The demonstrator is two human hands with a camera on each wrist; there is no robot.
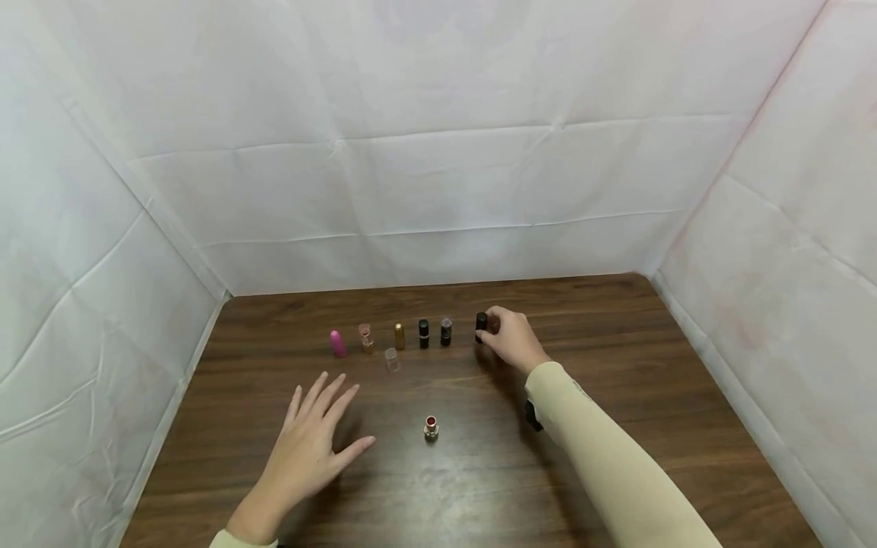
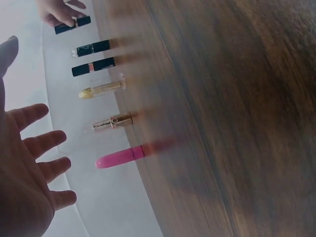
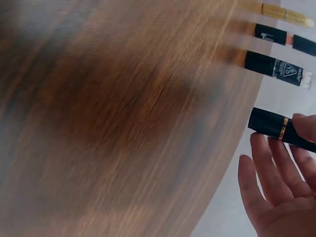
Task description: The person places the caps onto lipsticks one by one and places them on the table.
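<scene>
My right hand (image 1: 512,340) pinches a black lipstick (image 3: 266,122) with a thin gold band between thumb and fingers; it stands upright at the right end of a row. My left hand (image 1: 308,445) is spread, palm down, above the left part of the table and holds nothing. Nearest it stand an uncapped lipstick (image 1: 431,431) with a red tip and a clear cap (image 1: 392,361). Along the row are a pink lipstick (image 2: 121,157), a rose-gold one (image 2: 113,122), a gold one (image 2: 103,90), a black one (image 2: 94,66) and a black one with a pale top (image 3: 274,68).
The dark wooden table (image 1: 479,502) bears all these items. White cloth (image 1: 438,183) hangs behind it, and more cloth encloses the left and right sides. A black band (image 1: 533,416) shows at my right wrist.
</scene>
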